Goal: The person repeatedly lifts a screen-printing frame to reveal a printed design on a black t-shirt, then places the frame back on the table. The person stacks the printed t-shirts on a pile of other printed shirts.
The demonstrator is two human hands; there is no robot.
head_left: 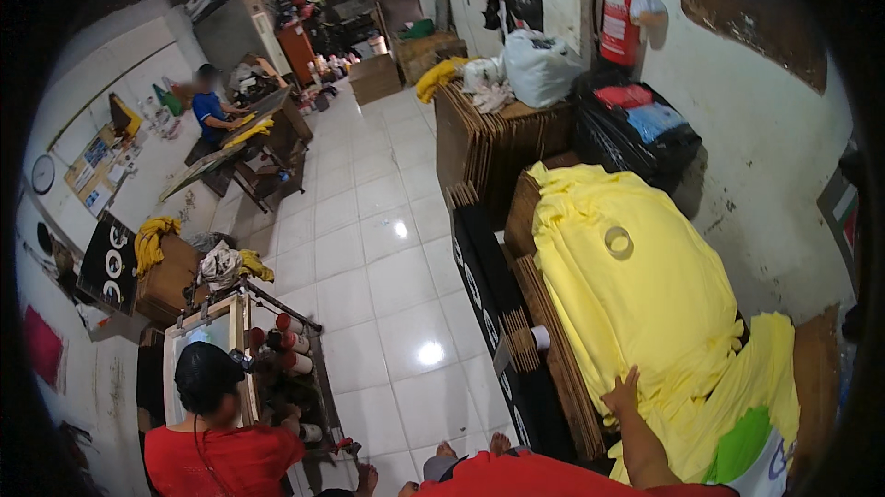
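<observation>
Head view: right hand [622, 391] spread at the near left edge of a yellow fabric pile [636, 294].
The hands look apart: the right has its fingers fanned and grips nothing visible, while the left hand cannot be made out for certain, so I cannot tell its state. The pile lies on the person's right, beside upright cardboard sheets [558, 359], with a tape roll [610, 233] on top. Handling it well likely calls for a flat, light palm that smooths without dragging creases into the loose folds, and without tugging hard enough to send the roll sliding.
</observation>
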